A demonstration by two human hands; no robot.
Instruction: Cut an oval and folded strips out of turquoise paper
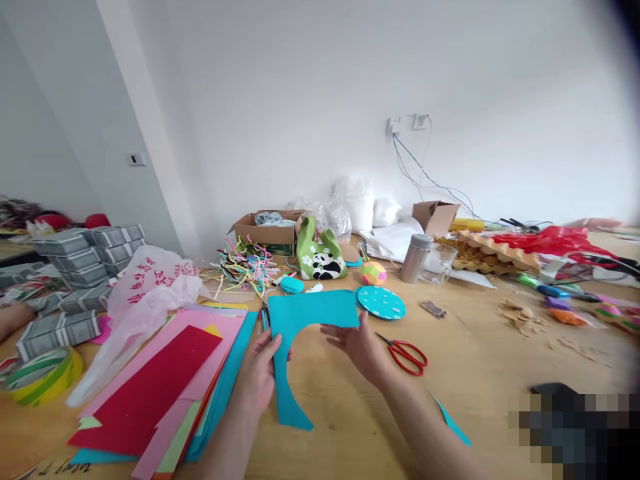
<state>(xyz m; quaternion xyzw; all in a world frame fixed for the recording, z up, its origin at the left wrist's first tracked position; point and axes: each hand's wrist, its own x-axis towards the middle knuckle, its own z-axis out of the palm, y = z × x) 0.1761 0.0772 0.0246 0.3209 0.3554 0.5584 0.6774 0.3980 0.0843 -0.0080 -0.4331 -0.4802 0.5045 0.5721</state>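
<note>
Both my hands hold up a teal sheet of paper (300, 320) with a large curved piece cut out of it. My left hand (260, 373) pinches its left edge, and my right hand (357, 347) grips its lower right edge. Red-handled scissors (407, 355) lie on the wooden table (480, 373) just right of my right hand. A teal disc with pale dots (381, 302) lies beyond the sheet. A thin teal offcut (451, 421) rests near my right forearm.
A stack of coloured paper (160, 393) lies at left, with a plastic bag (145, 293), tape rolls (43, 377) and grey boxes (85, 253). Behind are pipe cleaners (245, 267), a panda bag (320, 257), a cardboard box (270, 230), a metal flask (416, 259) and a glass mug (440, 263).
</note>
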